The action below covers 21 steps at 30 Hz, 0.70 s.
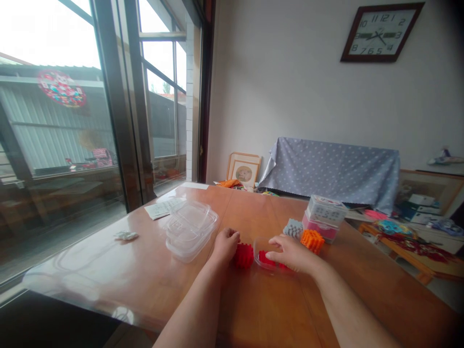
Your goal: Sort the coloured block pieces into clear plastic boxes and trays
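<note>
My left hand is closed, its fingers curled together beside a red block assembly; whether they pinch something small is hidden. My right hand is open, thumb and fingers apart, over a clear plastic container. Red pieces lie in that container, partly covered by the hand. Just beyond the right hand, an orange block assembly and a grey one rest on the wooden table.
Clear plastic containers or lids lie left of my hands, near papers and a small crumpled item. Stacked clear boxes stand at the right. Beyond the table are a dotted cloth and a framed picture.
</note>
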Each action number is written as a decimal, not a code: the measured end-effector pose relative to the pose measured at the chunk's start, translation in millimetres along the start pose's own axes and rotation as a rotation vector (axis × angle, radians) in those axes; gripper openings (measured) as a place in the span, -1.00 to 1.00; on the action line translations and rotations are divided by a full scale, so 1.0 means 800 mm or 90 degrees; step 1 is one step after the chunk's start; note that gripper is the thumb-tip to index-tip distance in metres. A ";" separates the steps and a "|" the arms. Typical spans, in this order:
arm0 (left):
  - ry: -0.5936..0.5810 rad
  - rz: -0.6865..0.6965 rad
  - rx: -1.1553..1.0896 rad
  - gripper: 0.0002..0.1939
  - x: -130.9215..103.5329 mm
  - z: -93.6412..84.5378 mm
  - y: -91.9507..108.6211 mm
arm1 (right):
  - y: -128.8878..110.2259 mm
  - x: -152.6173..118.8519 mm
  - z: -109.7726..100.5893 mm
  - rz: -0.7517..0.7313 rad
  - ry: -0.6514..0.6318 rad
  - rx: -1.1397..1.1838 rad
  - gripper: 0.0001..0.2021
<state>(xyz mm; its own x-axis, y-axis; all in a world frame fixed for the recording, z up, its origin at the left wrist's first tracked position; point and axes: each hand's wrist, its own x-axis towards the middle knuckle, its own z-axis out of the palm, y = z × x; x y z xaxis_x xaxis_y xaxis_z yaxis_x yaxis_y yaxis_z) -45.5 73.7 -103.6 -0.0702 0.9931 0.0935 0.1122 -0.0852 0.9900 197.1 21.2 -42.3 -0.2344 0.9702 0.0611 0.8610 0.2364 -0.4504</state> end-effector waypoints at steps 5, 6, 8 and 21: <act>0.002 0.009 -0.006 -0.86 0.000 0.000 0.000 | -0.034 0.002 -0.001 -0.066 0.056 -0.014 -0.55; 0.003 0.012 -0.007 -0.86 0.000 -0.001 0.000 | -0.044 0.002 0.000 -0.080 0.059 -0.024 -0.54; 0.003 0.018 -0.007 -0.85 0.001 -0.001 0.000 | -0.064 0.002 0.003 -0.105 0.049 -0.039 -0.48; 0.004 0.026 -0.030 -0.76 0.005 -0.001 -0.002 | -0.115 0.012 0.026 -0.115 -0.008 -0.093 -0.65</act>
<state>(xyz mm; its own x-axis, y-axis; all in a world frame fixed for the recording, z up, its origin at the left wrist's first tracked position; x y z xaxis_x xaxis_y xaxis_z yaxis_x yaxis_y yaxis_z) -46.7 77.7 -104.4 -0.0721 0.9883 0.1342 0.0679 -0.1294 0.9893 105.9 7.8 -19.0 -0.3949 0.9111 0.1180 0.8607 0.4118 -0.2994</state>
